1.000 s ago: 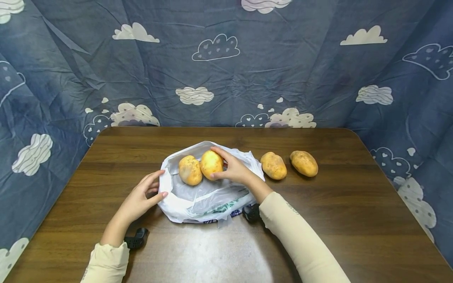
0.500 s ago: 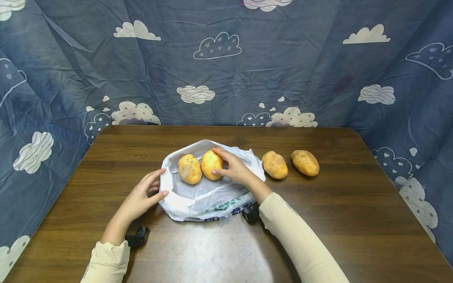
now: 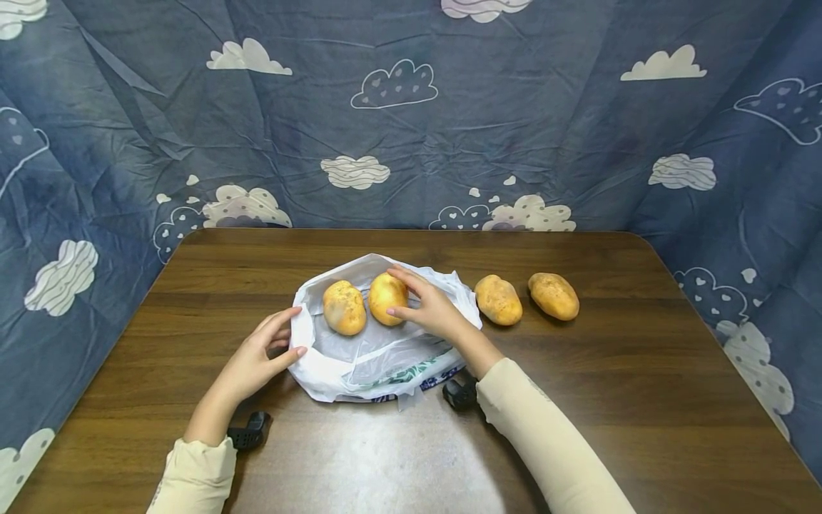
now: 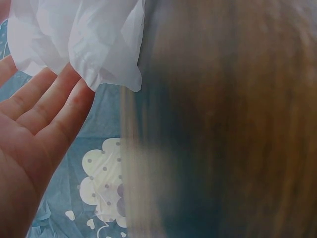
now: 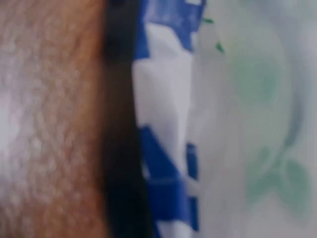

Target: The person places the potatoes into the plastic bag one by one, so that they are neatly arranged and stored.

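Note:
In the head view, my right hand (image 3: 429, 308) reaches into a white plastic bag (image 3: 324, 371) and grips a yellow potato (image 3: 387, 298) by its right side, thumb low and fingers on top. A second potato (image 3: 344, 308) lies just left of it in the bag. My left hand (image 3: 260, 360) is at the bag's left rim, thumb and fingertips against the plastic. The left wrist view shows its fingers (image 4: 67, 111) fairly straight, their tips covered by the bag (image 4: 99, 44). The right wrist view is filled by blurred bag plastic (image 5: 233, 124) with green and blue print.
Two more potatoes, one (image 3: 499, 300) close by the bag's right side and another (image 3: 554, 295) farther right, lie on the brown wooden table (image 3: 642, 400). A dark blue cloud-print cloth (image 3: 546, 121) hangs behind the table. A black wrist device (image 3: 249, 431) is on the left wrist.
The potato in my right hand has shifted slightly right, widening the gap to the potato beside it. My left hand stays at the bag's rim.

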`<state>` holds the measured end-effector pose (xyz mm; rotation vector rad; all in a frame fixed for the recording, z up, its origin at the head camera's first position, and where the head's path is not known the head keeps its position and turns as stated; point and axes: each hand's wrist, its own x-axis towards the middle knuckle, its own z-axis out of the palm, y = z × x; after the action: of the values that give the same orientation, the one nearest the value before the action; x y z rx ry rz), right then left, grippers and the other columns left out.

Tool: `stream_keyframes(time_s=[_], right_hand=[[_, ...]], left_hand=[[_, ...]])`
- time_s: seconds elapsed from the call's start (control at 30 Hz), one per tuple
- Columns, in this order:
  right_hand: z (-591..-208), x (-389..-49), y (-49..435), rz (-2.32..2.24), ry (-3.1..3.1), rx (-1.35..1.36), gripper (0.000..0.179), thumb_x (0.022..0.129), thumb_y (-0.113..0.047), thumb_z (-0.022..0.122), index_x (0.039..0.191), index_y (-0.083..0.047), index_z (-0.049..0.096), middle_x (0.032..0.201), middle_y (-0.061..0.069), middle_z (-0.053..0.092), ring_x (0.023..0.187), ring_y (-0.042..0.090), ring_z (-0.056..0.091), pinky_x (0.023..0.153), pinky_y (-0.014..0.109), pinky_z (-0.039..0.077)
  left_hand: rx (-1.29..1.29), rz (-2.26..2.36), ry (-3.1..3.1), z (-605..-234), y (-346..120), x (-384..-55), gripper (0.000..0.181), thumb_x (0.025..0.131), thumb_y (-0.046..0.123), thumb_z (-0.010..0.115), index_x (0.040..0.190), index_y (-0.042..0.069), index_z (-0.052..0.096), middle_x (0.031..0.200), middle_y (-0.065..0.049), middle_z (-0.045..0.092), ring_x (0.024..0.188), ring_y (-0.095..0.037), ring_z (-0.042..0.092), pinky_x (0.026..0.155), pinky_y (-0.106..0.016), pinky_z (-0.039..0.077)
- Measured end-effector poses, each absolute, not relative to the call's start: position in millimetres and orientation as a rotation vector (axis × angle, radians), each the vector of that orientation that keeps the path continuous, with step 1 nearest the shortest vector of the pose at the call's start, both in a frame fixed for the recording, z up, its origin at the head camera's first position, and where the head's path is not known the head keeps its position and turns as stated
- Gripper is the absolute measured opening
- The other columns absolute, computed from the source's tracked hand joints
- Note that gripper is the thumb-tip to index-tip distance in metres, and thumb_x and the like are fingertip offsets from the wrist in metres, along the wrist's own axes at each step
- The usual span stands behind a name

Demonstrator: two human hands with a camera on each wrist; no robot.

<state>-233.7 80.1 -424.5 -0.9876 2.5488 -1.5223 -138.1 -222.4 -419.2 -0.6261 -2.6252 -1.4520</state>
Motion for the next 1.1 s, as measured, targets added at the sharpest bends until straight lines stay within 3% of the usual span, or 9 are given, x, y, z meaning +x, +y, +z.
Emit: stream_keyframes(time_s=[0.23,0.57,0.93,1.1], right_hand=[[-414,-225,84,-1.597,2.519,-1.03,0.062,0.079,-0.008,0.069,0.134,-0.002,0.04,0.141,0.012,0.032,0.127,0.019,0.031,0.102,0.026,0.029],[-373,-191,90,-1.709,2.589,-1.105,0.051,0.082,0.002,0.062,0.127,0.011,0.04,0.13,0.024,0.042,0.116,0.036,0.042,0.099,0.037,0.035],[-373,-187,115,-1.967,2.589,-1.139,0.051,0.075,0.016,0.061,0.122,0.016,0.04,0.121,0.028,0.047,0.112,0.041,0.043,0.097,0.045,0.035],[-376,-186,130,-2.048,2.574,-1.104,0.052,0.073,0.02,0.059,0.121,0.018,0.038,0.12,0.032,0.044,0.113,0.045,0.04,0.097,0.05,0.032]], left_hand=[[-0.647,-1.431,-2.622,-420,-223,-139,0.058,0.083,0.003,0.063,0.134,0.001,0.037,0.13,-0.021,0.037,0.103,-0.034,0.051,0.085,-0.045,0.045],[-0.642,-1.452,-2.619,-420,-222,-139,0.059,0.082,0.003,0.065,0.134,0.002,0.038,0.129,-0.02,0.038,0.103,-0.033,0.051,0.085,-0.043,0.045],[-0.633,-1.444,-2.632,-418,-222,-138,0.059,0.082,0.003,0.065,0.134,0.002,0.037,0.131,-0.02,0.037,0.104,-0.033,0.051,0.085,-0.043,0.045],[-0.632,-1.435,-2.633,-409,-216,-134,0.058,0.081,-0.002,0.064,0.132,-0.004,0.037,0.129,-0.024,0.037,0.102,-0.037,0.051,0.084,-0.047,0.045]])
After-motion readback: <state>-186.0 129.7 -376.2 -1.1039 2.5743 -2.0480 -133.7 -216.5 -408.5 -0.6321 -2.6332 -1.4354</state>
